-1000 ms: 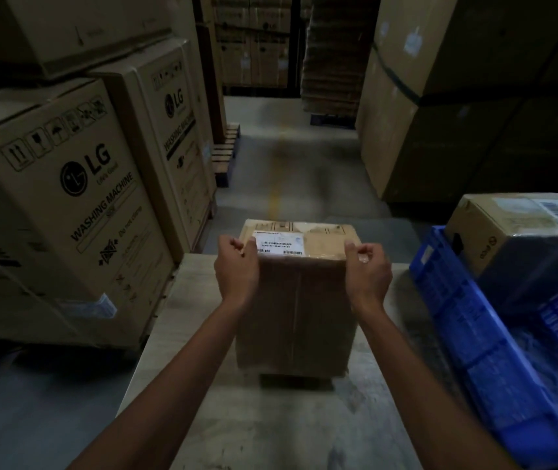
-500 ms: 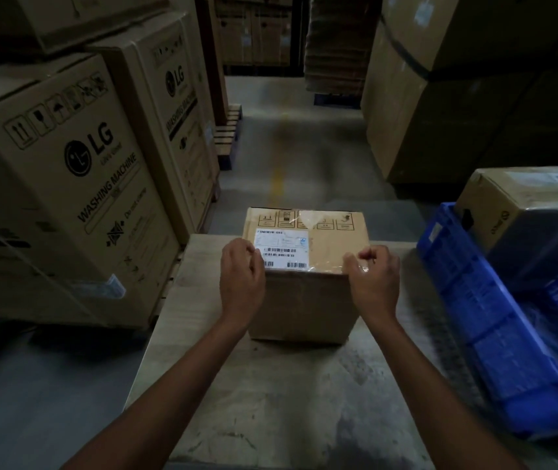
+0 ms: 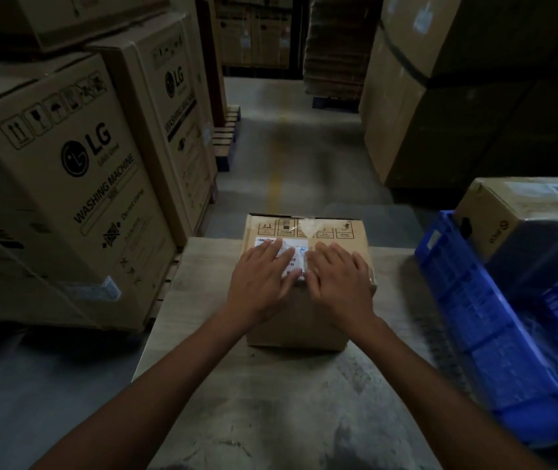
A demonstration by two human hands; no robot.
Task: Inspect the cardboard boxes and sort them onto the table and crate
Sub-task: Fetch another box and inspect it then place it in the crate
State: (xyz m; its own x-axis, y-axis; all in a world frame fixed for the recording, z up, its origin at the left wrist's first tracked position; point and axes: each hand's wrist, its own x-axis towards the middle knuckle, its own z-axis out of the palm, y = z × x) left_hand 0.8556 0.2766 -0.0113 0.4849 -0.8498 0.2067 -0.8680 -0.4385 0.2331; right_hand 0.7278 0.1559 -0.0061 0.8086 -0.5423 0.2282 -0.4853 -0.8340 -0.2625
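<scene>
One table point(image 3: 270, 401) bears the work, with the blue crate point(image 3: 474, 317) just beside it on the right. On the table sits the taped cardboard box point(image 3: 298, 327), stiff-walled and probably light, best taken by opposite side faces. The left hand point(image 3: 260, 283) and right hand point(image 3: 338, 283) lie flat on its top, fingers straight, grasping nothing.

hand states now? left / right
Left hand: open, flat on the cardboard box.
Right hand: open, flat on the same box.
</scene>
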